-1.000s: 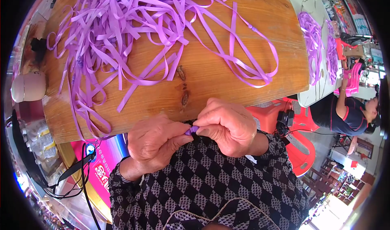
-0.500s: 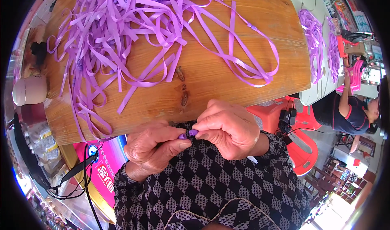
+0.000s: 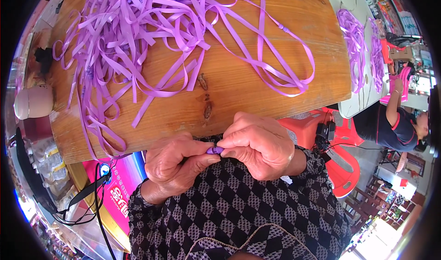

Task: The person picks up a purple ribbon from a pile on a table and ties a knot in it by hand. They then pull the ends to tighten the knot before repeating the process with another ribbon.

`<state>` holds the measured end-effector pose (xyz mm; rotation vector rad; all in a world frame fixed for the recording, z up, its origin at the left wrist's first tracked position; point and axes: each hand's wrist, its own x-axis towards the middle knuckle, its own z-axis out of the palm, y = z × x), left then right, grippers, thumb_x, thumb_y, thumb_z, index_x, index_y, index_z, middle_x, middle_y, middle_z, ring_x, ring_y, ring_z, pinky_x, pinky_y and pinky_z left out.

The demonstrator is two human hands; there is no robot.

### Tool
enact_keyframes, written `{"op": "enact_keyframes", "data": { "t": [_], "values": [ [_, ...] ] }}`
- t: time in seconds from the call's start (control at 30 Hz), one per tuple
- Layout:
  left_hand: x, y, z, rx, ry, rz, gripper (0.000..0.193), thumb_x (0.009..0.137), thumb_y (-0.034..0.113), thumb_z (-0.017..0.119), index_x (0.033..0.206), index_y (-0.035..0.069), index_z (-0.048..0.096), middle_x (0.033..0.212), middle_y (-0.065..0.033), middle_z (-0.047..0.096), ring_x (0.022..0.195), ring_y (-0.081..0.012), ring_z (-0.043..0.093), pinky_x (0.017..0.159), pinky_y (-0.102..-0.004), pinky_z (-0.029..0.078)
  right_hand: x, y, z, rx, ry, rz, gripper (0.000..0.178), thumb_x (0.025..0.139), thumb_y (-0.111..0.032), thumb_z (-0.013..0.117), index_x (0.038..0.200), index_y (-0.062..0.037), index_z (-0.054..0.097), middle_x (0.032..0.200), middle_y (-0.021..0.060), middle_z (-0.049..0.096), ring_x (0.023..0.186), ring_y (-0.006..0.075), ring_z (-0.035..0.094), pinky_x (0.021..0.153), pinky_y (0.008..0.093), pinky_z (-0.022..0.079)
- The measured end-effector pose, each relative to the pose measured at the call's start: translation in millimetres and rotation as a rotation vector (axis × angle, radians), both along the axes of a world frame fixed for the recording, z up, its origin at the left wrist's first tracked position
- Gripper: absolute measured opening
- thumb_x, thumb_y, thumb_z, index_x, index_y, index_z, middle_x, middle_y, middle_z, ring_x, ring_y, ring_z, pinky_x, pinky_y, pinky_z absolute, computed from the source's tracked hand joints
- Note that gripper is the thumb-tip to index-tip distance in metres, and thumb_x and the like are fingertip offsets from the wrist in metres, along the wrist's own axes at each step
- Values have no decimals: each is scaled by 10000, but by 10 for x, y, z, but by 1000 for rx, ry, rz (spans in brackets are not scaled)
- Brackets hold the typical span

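Small purple fitting (image 3: 214,150) is pinched btwn L hand (image 3: 173,162) & R hand (image 3: 260,146), & could be dropped if either fingertip hold slips

Hands (image 3: 258,146) pinch purple piece (image 3: 214,150); lilac ribbons (image 3: 120,25) on table (image 3: 257,107).

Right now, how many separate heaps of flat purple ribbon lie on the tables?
3: a large purple ribbon heap on the brown wooden table, and, on the white veined table, a left heap and a right heap. Others may be hidden.

Left hand (image 3: 175,163) pinching; right hand (image 3: 259,146) likewise, just beside it
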<state>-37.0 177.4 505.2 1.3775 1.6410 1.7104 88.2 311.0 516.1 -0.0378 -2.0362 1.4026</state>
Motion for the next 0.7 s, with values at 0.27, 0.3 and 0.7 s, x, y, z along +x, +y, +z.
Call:
{"op": "enact_keyframes", "data": {
  "t": [0.27, 0.3, 0.7],
  "values": [
    [-58, 52, 44, -33, 111, -71, 218, 665, 98, 764, 770, -3, 601, 558, -57, 546, 439, -154, 485, 394, -266, 329, 3, 21, -43, 13, -18, -8, 175, 713, -24, 708, 819, 50, 590, 680, 120, 571, 527, 211, 526, 455, 293, 388],
    [-46, 50, 30, -41, 76, -78, 216, 669, 92, 761, 775, -5, 599, 566, -61, 554, 445, -156, 491, 399, -264, 336, 8, 21, -57, 12, -24, -7, 177, 711, -23, 709, 819, 50, 590, 679, 120, 571, 529, 211, 527, 456, 293, 388],
    [-5, 32, 12, -75, -70, -51, 212, 685, 75, 747, 805, -4, 591, 648, -79, 602, 493, -152, 534, 434, -256, 383, -1, -4, -67, -5, -15, -14, 167, 718, -22, 704, 818, 52, 593, 676, 116, 569, 523, 209, 522, 451, 292, 382]
  ]
}}
